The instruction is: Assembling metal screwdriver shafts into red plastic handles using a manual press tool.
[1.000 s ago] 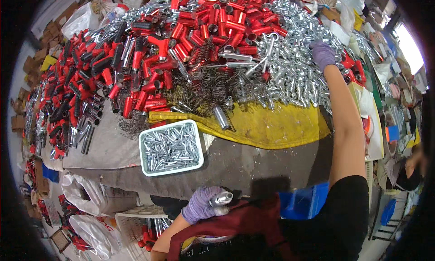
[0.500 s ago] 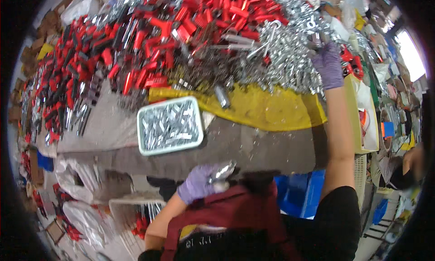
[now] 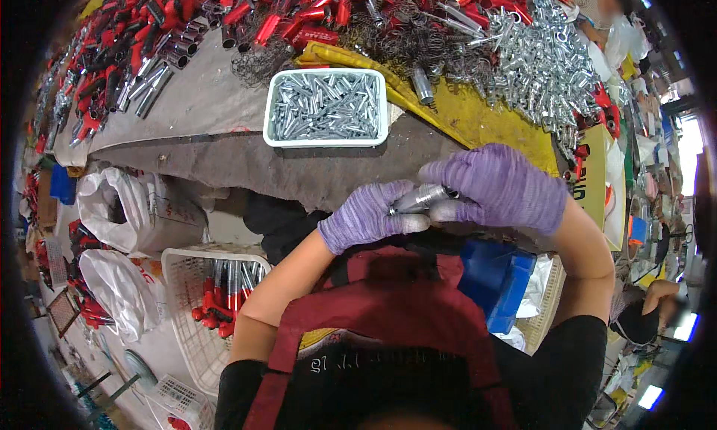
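Observation:
My left hand [image 3: 366, 217], in a purple knitted glove, grips a shiny metal cylinder [image 3: 418, 199] between thumb and fingers near the front edge of the table. From the other side my right hand [image 3: 508, 191], gloved alike, closes its fingertips round the right end of the same cylinder. Whether a small separate piece sits in those fingertips cannot be made out. Beyond my hands stands a white tray [image 3: 328, 143] filled with short silvery metal pins [image 3: 321, 105].
Red parts [image 3: 314, 15] and dark springs [image 3: 261, 62] heap up at the back, with silvery fittings [image 3: 549, 71] at the right. A yellow cloth [image 3: 478, 116] lies beneath. Below the table are a white basket [image 3: 175, 295], white sacks [image 3: 123, 209] and a blue bin [image 3: 493, 280].
My right hand has come back from the pile of silvery fittings to meet the left hand at the cylinder. The view has shifted, so the tray appears higher.

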Available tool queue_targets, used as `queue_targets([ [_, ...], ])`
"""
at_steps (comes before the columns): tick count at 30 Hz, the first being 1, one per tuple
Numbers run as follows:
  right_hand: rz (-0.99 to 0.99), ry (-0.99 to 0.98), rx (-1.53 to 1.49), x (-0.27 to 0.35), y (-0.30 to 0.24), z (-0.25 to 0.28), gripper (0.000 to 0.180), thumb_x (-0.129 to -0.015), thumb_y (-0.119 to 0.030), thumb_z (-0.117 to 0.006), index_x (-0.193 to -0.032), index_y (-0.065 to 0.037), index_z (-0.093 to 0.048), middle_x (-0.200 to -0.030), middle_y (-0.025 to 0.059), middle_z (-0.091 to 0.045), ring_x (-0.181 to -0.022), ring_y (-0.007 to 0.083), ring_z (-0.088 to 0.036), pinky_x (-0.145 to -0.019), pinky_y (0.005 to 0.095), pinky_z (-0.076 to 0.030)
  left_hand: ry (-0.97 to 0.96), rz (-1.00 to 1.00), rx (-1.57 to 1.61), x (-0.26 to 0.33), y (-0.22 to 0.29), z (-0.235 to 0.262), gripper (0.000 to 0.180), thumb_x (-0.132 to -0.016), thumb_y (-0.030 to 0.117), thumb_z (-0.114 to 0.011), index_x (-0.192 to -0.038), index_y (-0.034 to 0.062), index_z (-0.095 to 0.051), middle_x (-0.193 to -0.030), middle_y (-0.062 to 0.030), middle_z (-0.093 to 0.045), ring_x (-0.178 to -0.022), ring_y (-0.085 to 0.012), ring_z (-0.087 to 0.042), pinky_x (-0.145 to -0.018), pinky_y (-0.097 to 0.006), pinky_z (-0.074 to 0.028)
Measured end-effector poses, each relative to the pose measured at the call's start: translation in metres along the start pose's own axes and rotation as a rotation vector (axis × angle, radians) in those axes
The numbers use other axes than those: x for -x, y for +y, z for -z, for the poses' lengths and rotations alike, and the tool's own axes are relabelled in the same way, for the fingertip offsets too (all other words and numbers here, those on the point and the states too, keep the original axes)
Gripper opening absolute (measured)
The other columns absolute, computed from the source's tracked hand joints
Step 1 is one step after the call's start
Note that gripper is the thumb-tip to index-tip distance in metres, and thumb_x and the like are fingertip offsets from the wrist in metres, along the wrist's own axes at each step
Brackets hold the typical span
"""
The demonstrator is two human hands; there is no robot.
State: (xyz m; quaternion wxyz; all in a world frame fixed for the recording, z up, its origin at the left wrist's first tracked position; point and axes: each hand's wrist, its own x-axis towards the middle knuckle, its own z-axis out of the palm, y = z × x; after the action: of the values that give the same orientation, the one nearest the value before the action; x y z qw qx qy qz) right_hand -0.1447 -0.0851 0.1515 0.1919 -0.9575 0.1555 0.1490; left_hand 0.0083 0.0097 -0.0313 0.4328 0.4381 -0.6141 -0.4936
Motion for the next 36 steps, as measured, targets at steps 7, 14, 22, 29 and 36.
queue_targets([
  [7, 0.092, 0.357, 0.017, 0.011, 0.002, -0.01, 0.048, -0.079, -0.041, -0.059, -0.112, -0.006, -0.055, -0.091, 0.0157, -0.061, -0.08, 0.0319, -0.061, -0.068, 0.0384, -0.048, -0.003, 0.015, -0.169, 0.0, 0.017, 0.004, 0.052, -0.073, 0.054, -0.063, -0.097, 0.0083, -0.058, -0.081, -0.0168, -0.062, -0.08, -0.0354, -0.06, -0.07, -0.04, -0.047],
  [14, -0.081, 0.216, 0.061, 0.015, -0.008, 0.001, 0.041, -0.081, -0.034, -0.057, -0.11, -0.005, -0.057, -0.098, 0.016, -0.06, -0.09, 0.0317, -0.059, -0.073, 0.0378, -0.048, -0.088, 0.128, -0.236, 0.001, 0.034, 0.013, 0.049, -0.071, 0.048, -0.07, -0.097, 0.0074, -0.059, -0.081, -0.0137, -0.06, -0.077, -0.029, -0.06, -0.07, -0.036, -0.046],
  [22, -0.368, 0.073, 0.125, 0.011, -0.021, 0.001, 0.038, -0.078, -0.028, -0.062, -0.108, -0.005, -0.058, -0.099, 0.0157, -0.061, -0.092, 0.0314, -0.059, -0.077, 0.0377, -0.049, -0.076, 0.092, -0.241, 0.003, 0.032, 0.011, 0.047, -0.071, 0.049, -0.069, -0.09, 0.0073, -0.058, -0.078, -0.0133, -0.059, -0.075, -0.0298, -0.059, -0.069, -0.036, -0.045],
  [29, -0.123, 0.149, 0.097, 0.011, -0.019, -0.009, 0.041, -0.082, -0.037, -0.054, -0.108, -0.005, -0.057, -0.091, 0.0174, -0.06, -0.086, 0.0325, -0.059, -0.072, 0.0383, -0.047, -0.091, 0.04, -0.31, 0.002, 0.031, 0.009, 0.046, -0.071, 0.048, -0.069, -0.089, 0.0073, -0.058, -0.076, -0.0133, -0.058, -0.075, -0.0307, -0.059, -0.068, -0.036, -0.045],
  [36, 0.124, 0.355, 0.051, 0.008, -0.005, -0.025, 0.04, -0.078, -0.041, -0.061, -0.095, -0.005, -0.06, -0.07, 0.0156, -0.059, -0.069, 0.0322, -0.06, -0.062, 0.0394, -0.047, -0.007, -0.087, -0.277, 0.003, 0.021, 0.006, 0.04, -0.073, 0.044, -0.069, -0.086, 0.0073, -0.057, -0.076, -0.0145, -0.059, -0.073, -0.0331, -0.059, -0.065, -0.038, -0.046],
])
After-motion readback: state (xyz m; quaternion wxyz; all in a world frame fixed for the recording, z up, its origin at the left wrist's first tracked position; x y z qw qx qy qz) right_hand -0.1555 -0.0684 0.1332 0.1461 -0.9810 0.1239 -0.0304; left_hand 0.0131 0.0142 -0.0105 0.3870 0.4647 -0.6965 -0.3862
